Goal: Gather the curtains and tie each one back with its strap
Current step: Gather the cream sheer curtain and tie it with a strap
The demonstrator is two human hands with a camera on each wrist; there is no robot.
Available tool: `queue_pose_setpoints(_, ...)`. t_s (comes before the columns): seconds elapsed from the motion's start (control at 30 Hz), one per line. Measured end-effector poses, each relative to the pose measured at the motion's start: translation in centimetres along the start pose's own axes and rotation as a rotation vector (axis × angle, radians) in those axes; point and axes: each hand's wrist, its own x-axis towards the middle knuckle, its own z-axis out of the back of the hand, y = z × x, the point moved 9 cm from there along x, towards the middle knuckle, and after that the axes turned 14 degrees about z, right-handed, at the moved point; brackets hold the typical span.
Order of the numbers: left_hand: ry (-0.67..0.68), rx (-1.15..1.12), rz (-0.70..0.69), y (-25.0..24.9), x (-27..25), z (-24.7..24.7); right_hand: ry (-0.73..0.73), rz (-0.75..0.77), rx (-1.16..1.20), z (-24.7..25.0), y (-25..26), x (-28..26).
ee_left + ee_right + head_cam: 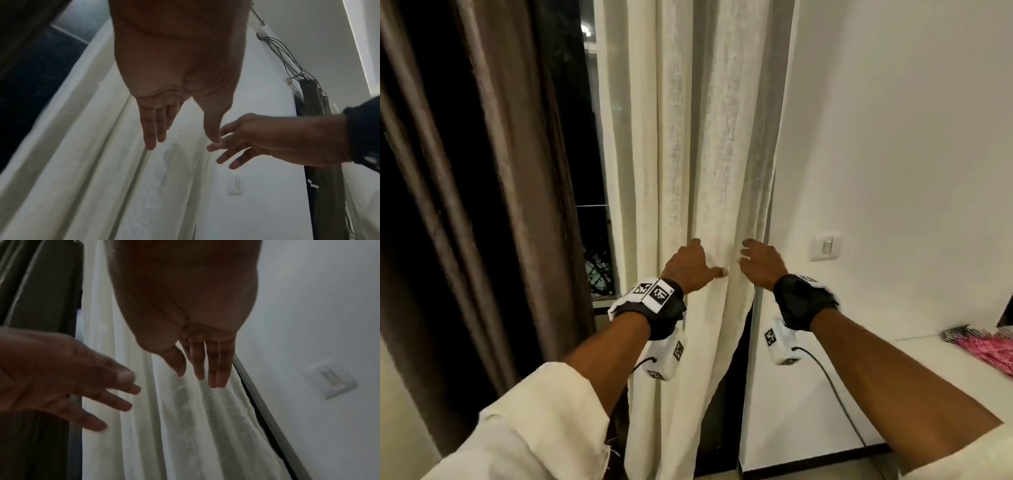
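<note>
Cream curtain hung in vertical folds directly ahead of both hands, between the brown curtain on the left and the white wall on the right. No strap could be made out in any view.

Left hand lay against the cream fabric with fingers straight and the thumb extended to the right; the left wrist view showed its fingertips at a fold, nothing gripped. Right hand sat just beside it, near the curtain's right edge, fingers loosely extended and spread. The right wrist view showed its fingertips at the cloth surface, but actual contact could not be confirmed. Neither hand was closed round anything. The two hands were close together, thumbs nearly meeting.

A light switch was mounted on the wall right of the curtain. Dark window glass showed between the two curtains. At the far right, a white table carried a pink and patterned cloth. Both wrists wore black bands with marker blocks.
</note>
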Motion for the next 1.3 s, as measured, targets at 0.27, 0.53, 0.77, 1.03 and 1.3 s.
queue_pose_setpoints(0.27, -0.166, -0.140, 0.026, -1.2, 6.5, -3.3, -0.074, -0.062, 0.389, -0.6, -1.5, 4.5)
queue_pose_setpoints(0.53, -0.188, -0.272, 0.000, 0.4, 7.6, -4.9, -0.355, -0.383, 0.060, 1.7, -9.3, 5.3)
queue_pose_setpoints(0.77, -0.197, -0.366, 0.009, 1.9, 8.4, -5.6, -0.343, -0.368, 0.347, -3.4, -11.6, 7.7)
queue_pose_setpoints(1.03, -0.104, -0.380, 0.025, 0.6, 8.5, -8.7, -0.450, -0.230, 0.142, -7.9, -8.5, 0.3)
queue_pose_setpoints(1.3, -0.158, -0.463, 0.013, 0.6, 8.6, -9.2, -0.596, -0.136, -0.146, -1.6, -5.3, 1.7)
